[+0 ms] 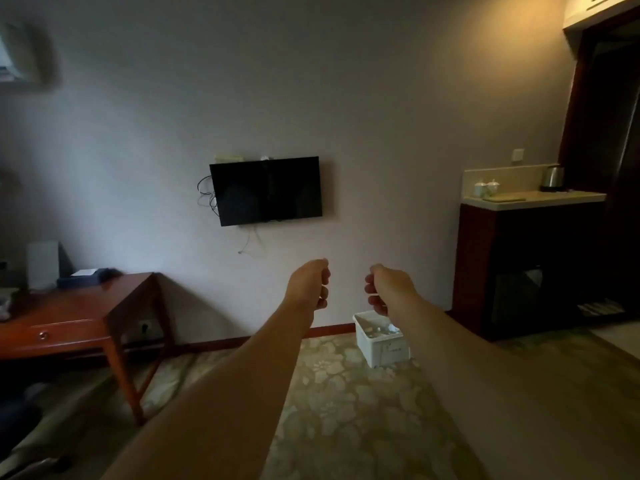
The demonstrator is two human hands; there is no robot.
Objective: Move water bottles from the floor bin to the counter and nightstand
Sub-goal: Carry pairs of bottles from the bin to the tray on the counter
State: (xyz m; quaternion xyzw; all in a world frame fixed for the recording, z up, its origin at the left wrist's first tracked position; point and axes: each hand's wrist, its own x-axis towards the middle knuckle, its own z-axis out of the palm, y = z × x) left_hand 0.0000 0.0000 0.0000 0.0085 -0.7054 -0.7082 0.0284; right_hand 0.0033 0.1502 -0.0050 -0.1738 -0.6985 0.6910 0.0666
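A white floor bin [384, 349] stands on the patterned carpet against the far wall, with clear water bottles [375, 330] dimly visible inside. Both my arms stretch out ahead of me. My left hand [310, 282] hangs in the air left of the bin, fingers curled loosely inward, holding nothing. My right hand [382, 289] is just above the bin's far rim in the picture, fingers curled the same way and empty. The pale counter [554, 197] tops a dark cabinet at the right. No nightstand is in view.
A kettle [553, 177] and white cups [486, 188] sit on the counter. A black TV [266, 190] hangs on the wall with loose cables. A wooden desk [79, 313] stands at the left, a blue box [85, 276] on it. A dark doorway is at the far right.
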